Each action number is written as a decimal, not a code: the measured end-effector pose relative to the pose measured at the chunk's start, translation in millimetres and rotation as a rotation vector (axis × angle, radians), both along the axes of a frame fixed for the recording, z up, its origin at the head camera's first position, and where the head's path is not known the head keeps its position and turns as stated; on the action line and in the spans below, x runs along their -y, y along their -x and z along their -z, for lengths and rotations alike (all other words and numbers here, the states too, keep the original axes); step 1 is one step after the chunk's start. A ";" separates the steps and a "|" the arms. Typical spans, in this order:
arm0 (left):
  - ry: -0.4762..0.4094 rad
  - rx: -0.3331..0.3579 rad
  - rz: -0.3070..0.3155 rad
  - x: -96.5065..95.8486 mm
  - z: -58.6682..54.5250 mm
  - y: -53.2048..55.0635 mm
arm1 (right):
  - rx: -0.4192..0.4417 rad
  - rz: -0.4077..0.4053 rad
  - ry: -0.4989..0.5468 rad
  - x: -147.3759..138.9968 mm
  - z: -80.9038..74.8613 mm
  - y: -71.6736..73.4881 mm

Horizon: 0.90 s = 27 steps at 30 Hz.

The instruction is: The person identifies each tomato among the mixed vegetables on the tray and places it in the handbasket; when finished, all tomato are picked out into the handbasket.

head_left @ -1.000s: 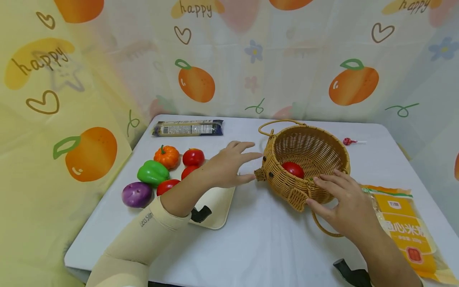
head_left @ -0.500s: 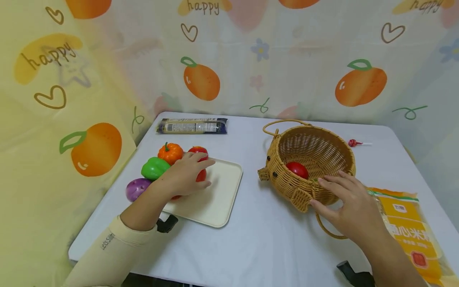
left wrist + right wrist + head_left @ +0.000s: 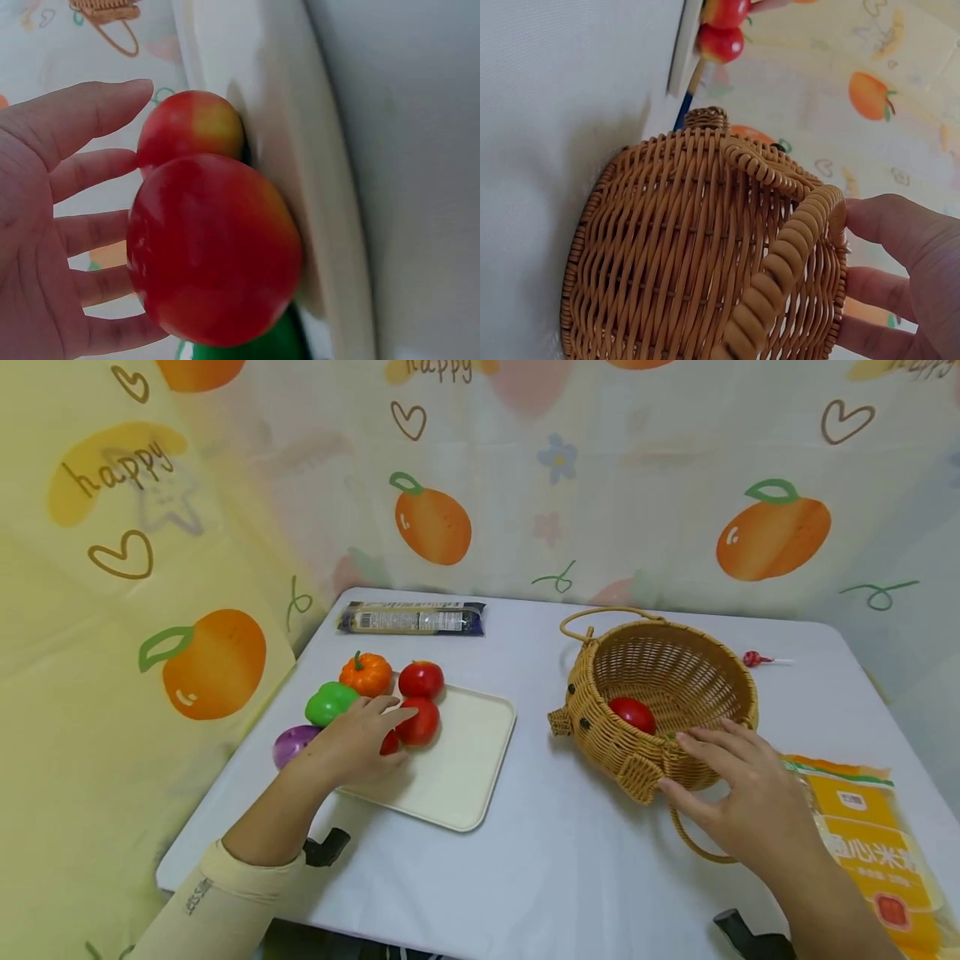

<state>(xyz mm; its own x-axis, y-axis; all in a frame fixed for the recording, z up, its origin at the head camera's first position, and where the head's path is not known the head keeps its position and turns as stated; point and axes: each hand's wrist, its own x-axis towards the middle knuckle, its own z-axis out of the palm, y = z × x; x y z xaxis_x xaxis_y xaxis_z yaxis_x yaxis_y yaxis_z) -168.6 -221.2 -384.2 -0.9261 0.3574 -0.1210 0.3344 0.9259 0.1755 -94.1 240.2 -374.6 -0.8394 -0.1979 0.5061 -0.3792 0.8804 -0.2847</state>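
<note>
In the head view my left hand [image 3: 352,742] reaches over the left side of a cream tray [image 3: 472,760], fingers extended around round red fruits. One red fruit [image 3: 418,723] lies beyond the fingertips, another [image 3: 422,679] behind it; a third is mostly hidden under the hand. Seen from the left wrist, the nearest red fruit [image 3: 214,251] has a yellowish side, and the spread fingers reach behind it with the thumb apart. My right hand [image 3: 757,802] holds the rim of a pig-shaped wicker basket [image 3: 603,752], thumb outside and fingers over the edge. Inside lies a red fruit [image 3: 632,715].
Left of the tray sit an orange pumpkin [image 3: 366,674], a green bell pepper [image 3: 330,703] and a purple eggplant [image 3: 292,745]. A long dark-ended packet [image 3: 411,619] lies at the back. A lollipop [image 3: 753,658] and a yellow food bag [image 3: 870,843] lie on the right.
My left hand has moved from beside the basket leftward to the red fruits on the tray, then slightly back toward me. The right hand stays at the basket rim.
</note>
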 end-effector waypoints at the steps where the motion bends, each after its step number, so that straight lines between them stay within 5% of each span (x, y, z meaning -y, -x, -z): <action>1: -0.004 0.003 -0.006 0.6 0.9 -0.7 | -0.002 0.001 -0.002 -0.5 0.1 -0.2; 27: -0.080 0.029 -0.009 16.3 6.7 -24.0 | -0.019 -0.014 0.007 -3.2 3.0 2.1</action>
<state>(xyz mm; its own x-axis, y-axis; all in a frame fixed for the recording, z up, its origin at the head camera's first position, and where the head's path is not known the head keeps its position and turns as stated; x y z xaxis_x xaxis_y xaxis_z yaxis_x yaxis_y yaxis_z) -144.6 -237.5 -390.8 -0.9260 0.3582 -0.1188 0.3194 0.9116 0.2588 -96.1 243.4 -377.6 -0.8269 -0.2061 0.5233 -0.3972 0.8727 -0.2839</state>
